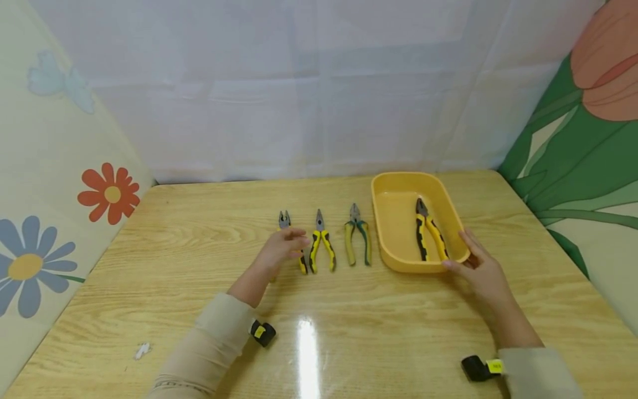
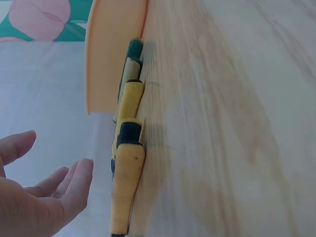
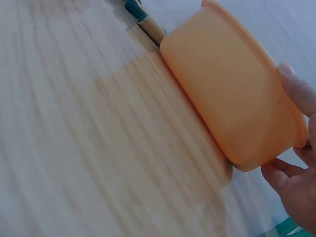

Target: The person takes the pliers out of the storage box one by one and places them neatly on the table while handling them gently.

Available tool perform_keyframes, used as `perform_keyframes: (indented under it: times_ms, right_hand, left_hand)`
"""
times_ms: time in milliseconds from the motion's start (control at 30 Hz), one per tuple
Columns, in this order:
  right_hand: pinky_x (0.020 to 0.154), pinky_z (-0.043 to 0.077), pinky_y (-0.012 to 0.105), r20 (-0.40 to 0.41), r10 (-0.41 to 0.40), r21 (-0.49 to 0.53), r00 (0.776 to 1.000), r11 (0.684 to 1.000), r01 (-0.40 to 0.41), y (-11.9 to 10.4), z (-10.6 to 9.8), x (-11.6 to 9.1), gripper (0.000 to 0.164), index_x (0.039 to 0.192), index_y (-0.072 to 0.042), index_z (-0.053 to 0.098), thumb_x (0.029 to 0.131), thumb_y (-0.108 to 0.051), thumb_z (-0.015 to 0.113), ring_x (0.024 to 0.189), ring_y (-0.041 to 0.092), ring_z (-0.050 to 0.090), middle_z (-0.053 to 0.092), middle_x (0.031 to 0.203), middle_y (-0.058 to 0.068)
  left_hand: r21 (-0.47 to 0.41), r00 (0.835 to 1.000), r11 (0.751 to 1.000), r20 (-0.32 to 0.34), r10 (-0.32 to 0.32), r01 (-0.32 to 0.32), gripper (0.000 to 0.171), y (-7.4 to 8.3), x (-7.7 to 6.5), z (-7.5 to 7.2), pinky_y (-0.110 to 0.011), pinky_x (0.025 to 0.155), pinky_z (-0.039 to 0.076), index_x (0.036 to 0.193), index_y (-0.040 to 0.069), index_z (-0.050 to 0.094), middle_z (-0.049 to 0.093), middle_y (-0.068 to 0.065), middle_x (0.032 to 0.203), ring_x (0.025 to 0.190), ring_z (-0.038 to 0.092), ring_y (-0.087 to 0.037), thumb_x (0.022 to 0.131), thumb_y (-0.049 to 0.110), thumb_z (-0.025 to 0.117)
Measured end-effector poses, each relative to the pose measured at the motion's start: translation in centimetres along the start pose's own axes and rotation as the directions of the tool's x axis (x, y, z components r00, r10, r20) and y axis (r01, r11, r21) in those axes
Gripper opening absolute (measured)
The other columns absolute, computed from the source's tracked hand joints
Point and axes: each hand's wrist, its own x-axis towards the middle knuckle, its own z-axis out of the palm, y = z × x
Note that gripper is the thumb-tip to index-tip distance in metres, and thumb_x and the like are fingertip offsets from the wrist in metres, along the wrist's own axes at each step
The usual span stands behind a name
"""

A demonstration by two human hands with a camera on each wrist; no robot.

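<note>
My left hand hovers over the leftmost pliers, hiding most of their yellow-black handles. In the left wrist view its loosely bent fingers stand apart from the nearest handle. To its right lie long-nose pliers with yellow-black grips, then pliers with green and yellow-green handles. My right hand holds the near right corner of a yellow plastic basin, thumb on the rim, other fingers against the outer side. Inside the basin rests another pair of yellow-black pliers.
The wooden table carries a small white scrap at the front left. A white cloth hangs behind it, and flower-printed panels stand at both sides. Black cameras are worn at the wrists.
</note>
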Motion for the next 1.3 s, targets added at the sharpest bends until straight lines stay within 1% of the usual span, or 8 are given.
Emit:
perform_keyframes:
  times_ms: [233, 633, 767, 867, 967, 1067, 1167, 1300]
  right_hand:
    - [0.089, 0.022, 0.002, -0.001, 0.001, 0.018, 1.000, 1.000, -0.001, 0.0, 0.1, 0.0, 0.075, 0.138, -0.016, 0.011, 0.082, -0.025, 0.059, 0.127, 0.022, 0.010, 0.000, 0.142, -0.009]
    - [0.092, 0.022, 0.005, -0.012, 0.008, 0.049, 1.000, 0.999, -0.007, 0.1, 0.1, 0.1, 0.074, 0.138, -0.020, 0.012, 0.082, -0.025, 0.060, 0.127, 0.020, 0.010, 0.001, 0.143, -0.008]
    - [0.091, 0.022, 0.004, -0.015, 0.006, 0.051, 1.000, 0.999, -0.005, 0.1, 0.2, 0.1, 0.074, 0.138, -0.019, 0.012, 0.082, -0.025, 0.060, 0.127, 0.019, 0.010, 0.001, 0.143, -0.005]
    - [0.091, 0.022, 0.005, -0.013, 0.008, 0.051, 1.000, 0.999, -0.007, 0.1, 0.2, 0.0, 0.075, 0.138, -0.018, 0.012, 0.082, -0.025, 0.060, 0.127, 0.020, 0.010, 0.001, 0.143, -0.004]
    - [0.092, 0.022, 0.006, -0.012, 0.022, 0.051, 1.000, 0.998, -0.022, 0.1, 0.2, 0.0, 0.075, 0.138, -0.020, 0.011, 0.081, -0.026, 0.060, 0.127, 0.021, 0.010, 0.000, 0.143, -0.008]
    - [0.093, 0.022, 0.007, -0.010, 0.030, 0.053, 0.999, 0.998, -0.030, 0.0, 0.3, -0.1, 0.075, 0.138, -0.021, 0.011, 0.081, -0.027, 0.059, 0.128, 0.021, 0.009, 0.000, 0.142, -0.009]
    - [0.092, 0.022, 0.006, -0.010, 0.017, 0.058, 1.000, 0.998, -0.017, 0.1, 0.4, -0.1, 0.075, 0.138, -0.018, 0.011, 0.082, -0.026, 0.060, 0.128, 0.021, 0.009, 0.000, 0.143, -0.007]
    - [0.089, 0.024, 0.004, -0.014, -0.008, 0.071, 1.000, 0.997, 0.009, 0.3, 0.4, -0.1, 0.074, 0.138, -0.016, 0.012, 0.082, -0.023, 0.060, 0.127, 0.021, 0.011, 0.001, 0.143, -0.005]
  left_hand:
    - [-0.035, 1.000, 0.999, 0.017, -0.012, 0.012, 0.044, 0.3, 0.1, 0.9, -0.040, 0.088, 0.041, 0.125, -0.002, 0.040, 0.043, -0.016, 0.122, 0.108, 0.045, -0.029, 0.086, 0.014, 0.054]
    - [-0.069, 0.997, 0.997, 0.073, 0.028, -0.023, 0.046, 0.7, 0.4, 2.3, -0.041, 0.093, 0.036, 0.127, -0.002, 0.038, 0.040, -0.018, 0.126, 0.112, 0.041, -0.029, 0.087, 0.016, 0.052]
    - [-0.097, 0.995, 0.995, 0.095, 0.023, -0.014, 0.047, 0.6, 0.4, 3.0, -0.040, 0.094, 0.034, 0.127, -0.001, 0.037, 0.040, -0.016, 0.126, 0.111, 0.042, -0.028, 0.087, 0.017, 0.052]
    - [-0.152, 0.992, 0.988, 0.120, 0.024, -0.006, 0.046, 0.6, 0.4, 3.5, -0.041, 0.095, 0.033, 0.128, -0.002, 0.035, 0.037, -0.019, 0.128, 0.112, 0.041, -0.030, 0.088, 0.014, 0.050]
    - [-0.198, 0.988, 0.980, 0.153, 0.038, -0.007, 0.046, 1.1, 0.1, 3.9, -0.043, 0.095, 0.032, 0.129, -0.004, 0.032, 0.031, -0.021, 0.131, 0.114, 0.038, -0.034, 0.088, 0.012, 0.049]
    - [-0.202, 0.984, 0.979, 0.169, 0.050, -0.016, 0.047, 1.9, -0.5, 4.3, -0.044, 0.096, 0.030, 0.129, -0.005, 0.031, 0.028, -0.022, 0.133, 0.115, 0.036, -0.036, 0.088, 0.011, 0.049]
    - [-0.187, 0.983, 0.982, 0.170, 0.064, -0.032, 0.047, 2.0, -0.4, 4.6, -0.043, 0.097, 0.029, 0.129, -0.004, 0.033, 0.031, -0.022, 0.131, 0.115, 0.036, -0.034, 0.088, 0.013, 0.050]
    - [-0.182, 0.982, 0.981, 0.165, 0.090, -0.060, 0.049, 1.5, 0.5, 5.0, -0.041, 0.097, 0.030, 0.128, -0.001, 0.037, 0.039, -0.018, 0.127, 0.114, 0.039, -0.029, 0.086, 0.020, 0.053]
